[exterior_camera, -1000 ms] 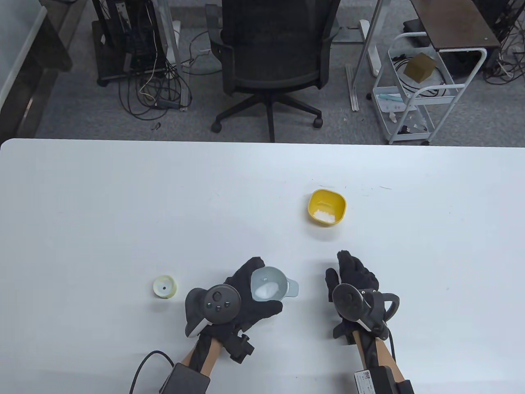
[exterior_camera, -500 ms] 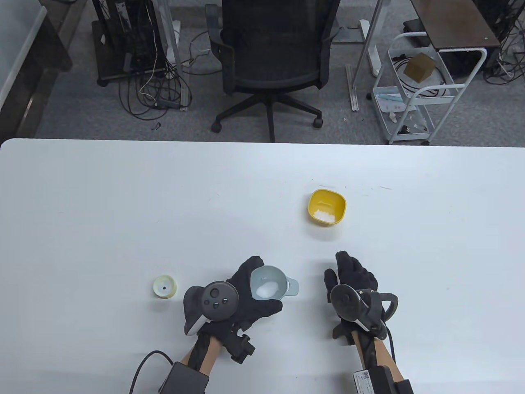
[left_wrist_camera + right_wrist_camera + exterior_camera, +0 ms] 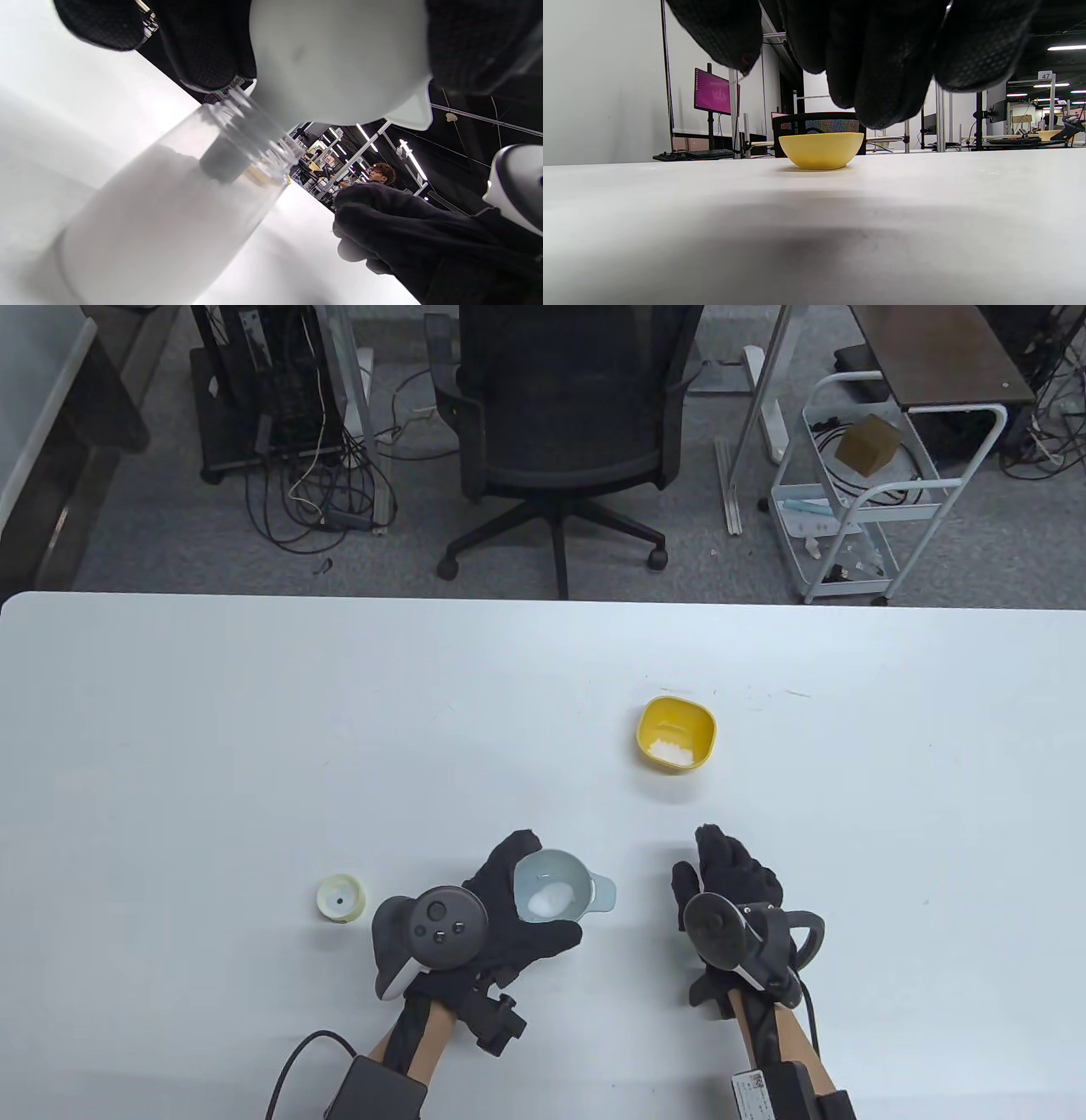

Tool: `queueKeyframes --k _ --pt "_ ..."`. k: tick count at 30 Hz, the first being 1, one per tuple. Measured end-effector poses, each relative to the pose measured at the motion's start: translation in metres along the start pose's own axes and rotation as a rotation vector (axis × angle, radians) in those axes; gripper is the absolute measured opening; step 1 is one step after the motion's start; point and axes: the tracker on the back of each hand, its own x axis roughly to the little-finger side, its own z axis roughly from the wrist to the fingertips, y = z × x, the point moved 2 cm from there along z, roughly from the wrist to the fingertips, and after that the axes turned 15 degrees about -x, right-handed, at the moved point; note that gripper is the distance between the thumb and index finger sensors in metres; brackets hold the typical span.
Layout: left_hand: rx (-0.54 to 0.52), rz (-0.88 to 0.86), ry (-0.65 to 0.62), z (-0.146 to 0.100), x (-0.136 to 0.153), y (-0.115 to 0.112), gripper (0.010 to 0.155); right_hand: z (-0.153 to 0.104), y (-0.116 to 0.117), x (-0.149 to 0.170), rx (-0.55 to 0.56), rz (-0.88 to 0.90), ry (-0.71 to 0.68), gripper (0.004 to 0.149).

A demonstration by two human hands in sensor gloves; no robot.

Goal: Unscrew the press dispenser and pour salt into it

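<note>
My left hand [image 3: 545, 894] grips a grey funnel [image 3: 580, 879] with white salt in it, near the table's front. In the left wrist view the funnel [image 3: 339, 59] sits in the open neck of the clear dispenser bottle [image 3: 169, 212], which stands on the table and is largely filled with salt. The dispenser's pale yellow press cap [image 3: 342, 897] lies on the table to the left of that hand. My right hand [image 3: 697, 855] is empty with fingers [image 3: 882, 63] extended, hovering low over the table right of the funnel. It also shows in the left wrist view [image 3: 403, 228].
A yellow bowl [image 3: 676, 734] with a little salt left stands beyond my right hand; it also shows in the right wrist view [image 3: 821, 150]. The white table [image 3: 254, 729] stretches wide to the far edge, where an office chair [image 3: 564, 432] stands behind it.
My left hand has shifted slightly left with the funnel. The right hand has barely moved.
</note>
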Motion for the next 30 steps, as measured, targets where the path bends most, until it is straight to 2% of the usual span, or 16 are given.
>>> queueKeyframes --k 11,13,14,15,16,18,30 --pt "-0.009 -0.003 -0.012 -0.001 -0.002 0.001 0.122 0.000 0.000 0.000 -0.006 -0.019 -0.003 0.060" --pt "0.029 0.077 -0.010 -0.004 0.005 -0.012 0.121 0.000 0.001 -0.001 -0.009 -0.025 -0.005 0.060" --pt "0.012 0.118 -0.042 -0.006 0.007 -0.008 0.122 0.000 0.002 -0.001 -0.012 -0.030 -0.005 0.060" --pt "0.014 0.050 -0.007 -0.004 0.005 -0.009 0.121 0.000 0.003 -0.002 -0.016 -0.037 -0.006 0.060" --pt "0.041 0.067 0.015 -0.005 0.003 -0.009 0.120 0.000 0.004 -0.002 -0.020 -0.043 -0.006 0.060" --pt "0.033 0.108 -0.020 -0.004 0.003 -0.008 0.121 0.000 0.004 -0.003 -0.019 -0.048 -0.009 0.060" --pt "0.055 0.080 -0.004 -0.003 0.001 -0.008 0.123 0.000 0.006 -0.005 -0.027 -0.066 -0.019 0.060"
